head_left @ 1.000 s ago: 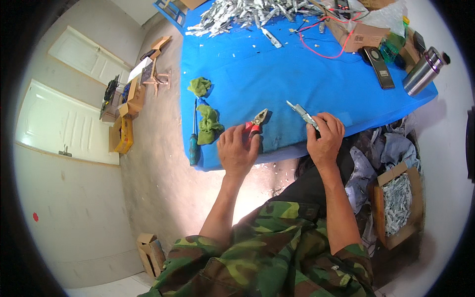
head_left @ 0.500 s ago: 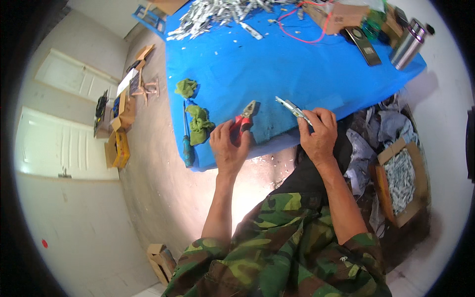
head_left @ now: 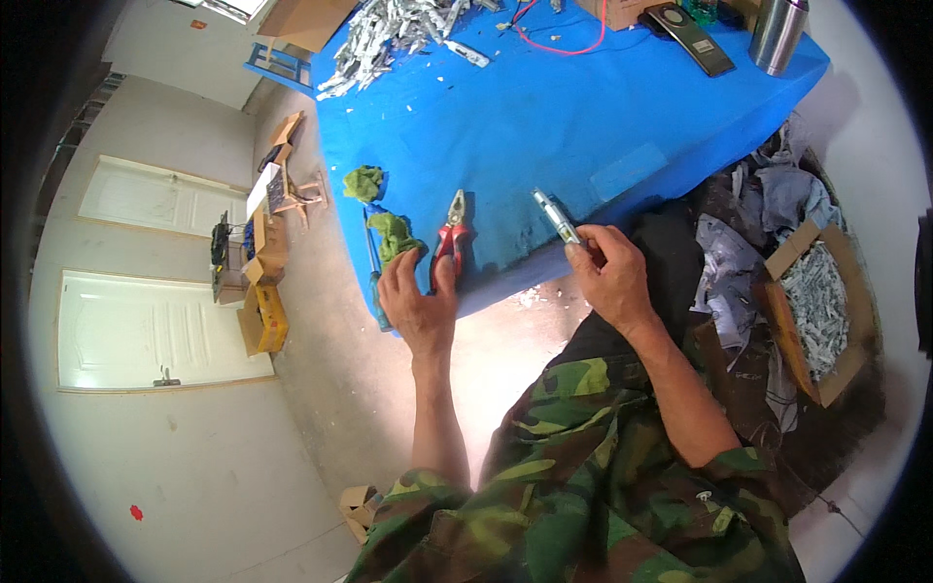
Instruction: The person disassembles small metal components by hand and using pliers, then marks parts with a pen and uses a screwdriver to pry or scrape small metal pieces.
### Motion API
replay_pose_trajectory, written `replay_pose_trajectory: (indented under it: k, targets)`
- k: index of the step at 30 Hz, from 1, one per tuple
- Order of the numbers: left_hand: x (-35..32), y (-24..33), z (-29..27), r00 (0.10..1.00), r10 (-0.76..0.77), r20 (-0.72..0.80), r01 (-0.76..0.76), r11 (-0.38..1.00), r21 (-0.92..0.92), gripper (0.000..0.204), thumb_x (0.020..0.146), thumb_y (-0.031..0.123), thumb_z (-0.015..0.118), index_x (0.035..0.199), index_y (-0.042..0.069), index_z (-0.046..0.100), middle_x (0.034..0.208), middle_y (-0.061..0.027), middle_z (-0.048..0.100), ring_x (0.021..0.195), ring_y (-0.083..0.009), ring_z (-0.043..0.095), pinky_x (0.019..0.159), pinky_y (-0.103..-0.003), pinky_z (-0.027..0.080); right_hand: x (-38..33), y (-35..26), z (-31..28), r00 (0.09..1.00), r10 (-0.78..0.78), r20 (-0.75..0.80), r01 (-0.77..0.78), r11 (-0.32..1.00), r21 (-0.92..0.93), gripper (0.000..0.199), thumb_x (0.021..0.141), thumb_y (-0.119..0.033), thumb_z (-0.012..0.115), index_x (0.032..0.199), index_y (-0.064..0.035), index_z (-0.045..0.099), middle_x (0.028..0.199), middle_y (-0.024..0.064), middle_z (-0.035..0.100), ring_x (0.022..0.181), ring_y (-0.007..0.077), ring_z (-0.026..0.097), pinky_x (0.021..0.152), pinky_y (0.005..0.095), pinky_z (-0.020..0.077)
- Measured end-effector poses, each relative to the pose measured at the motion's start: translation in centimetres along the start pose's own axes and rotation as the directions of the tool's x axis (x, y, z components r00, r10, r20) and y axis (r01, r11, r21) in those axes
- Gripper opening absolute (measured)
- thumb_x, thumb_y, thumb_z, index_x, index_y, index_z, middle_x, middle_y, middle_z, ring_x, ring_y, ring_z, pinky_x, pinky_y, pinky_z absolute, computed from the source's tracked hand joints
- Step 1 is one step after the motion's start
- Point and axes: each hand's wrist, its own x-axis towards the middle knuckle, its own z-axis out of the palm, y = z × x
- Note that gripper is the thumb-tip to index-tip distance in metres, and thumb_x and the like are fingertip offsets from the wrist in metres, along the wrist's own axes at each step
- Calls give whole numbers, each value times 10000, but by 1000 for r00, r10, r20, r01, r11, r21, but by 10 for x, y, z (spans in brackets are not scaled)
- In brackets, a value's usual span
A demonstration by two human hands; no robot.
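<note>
Because your right hand (head_left: 614, 280) pinches one end, the silvery piece (head_left: 556, 216) juts clear mid-frame; your left hand's (head_left: 420, 303) grip on the pliers (head_left: 454, 229) is unclear.

My counter (head_left: 544, 121), blue top. Far left: heap of silvery-white pieces (head_left: 384, 44), one loose piece (head_left: 467, 52) just beside. Far right: red wire (head_left: 562, 52), dark handheld device (head_left: 692, 41), steel flask (head_left: 779, 34). Near left: upper green rag (head_left: 363, 183), lower green rag (head_left: 394, 234), screwdriver (head_left: 375, 284). Red-handled pliers (head_left: 451, 235) at near edge, can't tell if fully resting.
</note>
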Motion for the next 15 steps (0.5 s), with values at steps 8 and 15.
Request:
replay_pose_trajectory:
  k: [8, 15]
  targets:
    - [-11, -72, -30, 964, -249, 98, 237, 964, 121, 475, 940, 327, 750, 1264, -7, 649, 1220, -200, 661, 1189, -398, 597, 1031, -469, 475, 13, 0, -9, 976, 154, 152, -173, 978, 118, 285, 961, -250, 688, 1068, 14, 705, 789, 146, 674, 684, 237, 650, 651, 382, 516]
    - [-20, -108, -16, 955, -287, 73, 281, 956, 80, 489, 924, 256, 733, 1302, -36, 629, 1166, -218, 697, 1081, -371, 668, 963, -444, 515, 21, -5, -15, 957, 202, 206, -231, 964, 129, 306, 963, -257, 644, 1027, 35, 709, 732, 146, 646, 665, 203, 633, 641, 369, 497]
